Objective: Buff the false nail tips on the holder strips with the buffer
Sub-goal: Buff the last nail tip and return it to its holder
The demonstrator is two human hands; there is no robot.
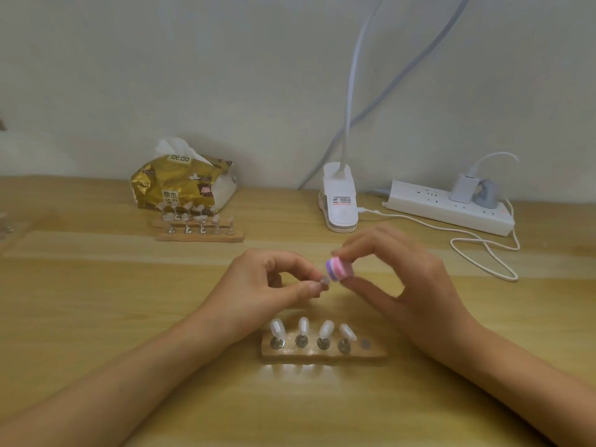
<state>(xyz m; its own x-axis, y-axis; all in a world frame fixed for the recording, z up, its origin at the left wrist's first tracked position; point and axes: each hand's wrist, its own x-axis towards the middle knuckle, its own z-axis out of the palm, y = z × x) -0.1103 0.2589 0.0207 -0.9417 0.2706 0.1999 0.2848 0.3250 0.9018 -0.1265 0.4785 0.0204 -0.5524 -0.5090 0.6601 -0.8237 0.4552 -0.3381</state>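
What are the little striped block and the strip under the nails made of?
The pink-and-purple striped buffer block looks like matte layered foam: soft-edged colour bands. The tan holder strip seems cork or rough wood: dull, uneven edges, with shiny metal discs.

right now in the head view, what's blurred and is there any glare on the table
Head view: the right hand is smeared by motion blur, while the buffer it holds and the left hand pinching a nail tip read sharper; pale glare patches sit on the table just in front of the near holder strip; the far strips look soft; lighting is even, shadows faint.
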